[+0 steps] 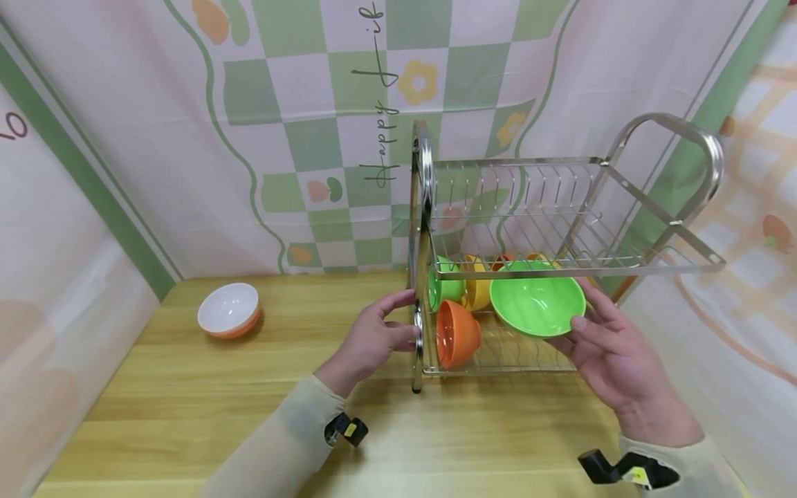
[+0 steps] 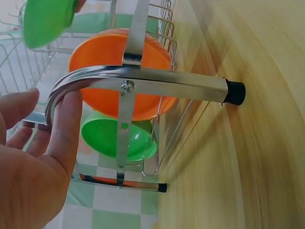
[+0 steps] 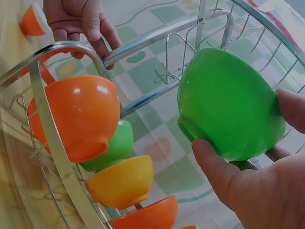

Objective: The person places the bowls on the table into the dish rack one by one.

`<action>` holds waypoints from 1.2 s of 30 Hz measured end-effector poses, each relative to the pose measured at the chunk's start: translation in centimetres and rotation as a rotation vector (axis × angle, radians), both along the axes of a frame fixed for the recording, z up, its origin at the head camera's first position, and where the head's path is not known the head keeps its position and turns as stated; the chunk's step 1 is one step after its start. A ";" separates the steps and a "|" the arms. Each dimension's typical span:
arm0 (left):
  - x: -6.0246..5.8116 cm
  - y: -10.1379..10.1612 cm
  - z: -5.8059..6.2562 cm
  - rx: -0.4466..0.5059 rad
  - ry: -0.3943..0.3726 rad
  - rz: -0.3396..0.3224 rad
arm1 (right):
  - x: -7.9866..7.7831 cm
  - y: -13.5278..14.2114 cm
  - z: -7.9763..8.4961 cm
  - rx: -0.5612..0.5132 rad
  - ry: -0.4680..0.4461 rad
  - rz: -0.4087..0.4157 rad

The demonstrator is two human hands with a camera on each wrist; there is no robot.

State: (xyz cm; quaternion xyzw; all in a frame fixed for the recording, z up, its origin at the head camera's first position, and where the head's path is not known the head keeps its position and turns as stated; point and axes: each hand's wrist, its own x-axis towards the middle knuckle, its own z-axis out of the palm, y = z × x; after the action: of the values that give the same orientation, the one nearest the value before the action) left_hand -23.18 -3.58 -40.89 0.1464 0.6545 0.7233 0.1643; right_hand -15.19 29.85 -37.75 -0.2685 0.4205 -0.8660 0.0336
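Note:
My right hand (image 1: 613, 346) holds a green bowl (image 1: 538, 304) by its side, thumb at the rim and fingers beneath. The bowl is tilted with its inside towards the head camera, just in front of the lower tier of a metal dish rack (image 1: 575, 273). My left hand (image 1: 373, 339) holds the rack's left side frame between thumb and fingers. On the lower tier, an orange bowl (image 1: 459, 334) stands on edge close by. Behind it are another green bowl (image 3: 116, 148), a yellow bowl (image 3: 123, 181) and a second orange bowl (image 3: 150, 214), partly hidden in the head view.
A bowl with a white inside and orange outside (image 1: 229, 310) sits at the left on the wooden table (image 1: 299, 332). The rack's upper wire tier (image 1: 529, 207) overhangs the lower one. Patterned cloth (image 1: 311, 138) hangs behind and at both sides.

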 end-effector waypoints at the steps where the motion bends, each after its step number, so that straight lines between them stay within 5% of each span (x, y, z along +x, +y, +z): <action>1: 0.0 0.1 0.0 0.003 -0.001 0.007 | 0.0 0.1 0.0 0.001 -0.004 -0.003; 7: -0.1 0.5 0.0 0.010 -0.010 0.048 | 0.1 0.4 0.2 0.035 -0.019 -0.048; 16: -0.3 0.8 0.1 -0.010 -0.010 0.068 | 0.1 0.1 0.2 0.298 -0.089 -0.361; 19: -0.3 0.9 0.1 -0.024 -0.005 0.074 | 0.1 -0.1 0.3 0.452 -0.133 -0.483; 25: -0.1 1.0 0.1 -0.058 -0.001 0.087 | 0.5 -0.3 1.2 0.923 -0.202 -0.687; 31: -0.1 1.1 0.1 -0.082 -0.002 0.098 | 0.7 -0.9 1.5 1.177 -0.229 -0.734; 36: 0.0 1.1 0.2 -0.077 0.001 0.104 | 0.3 -1.6 0.9 1.272 -0.098 -0.720</action>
State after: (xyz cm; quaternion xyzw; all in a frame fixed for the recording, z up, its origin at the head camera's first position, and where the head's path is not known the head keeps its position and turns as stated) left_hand -23.19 -2.50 -40.74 0.1060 0.6885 0.7053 0.1315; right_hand -14.92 28.22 -36.88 -0.0034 0.9022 -0.4228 -0.0849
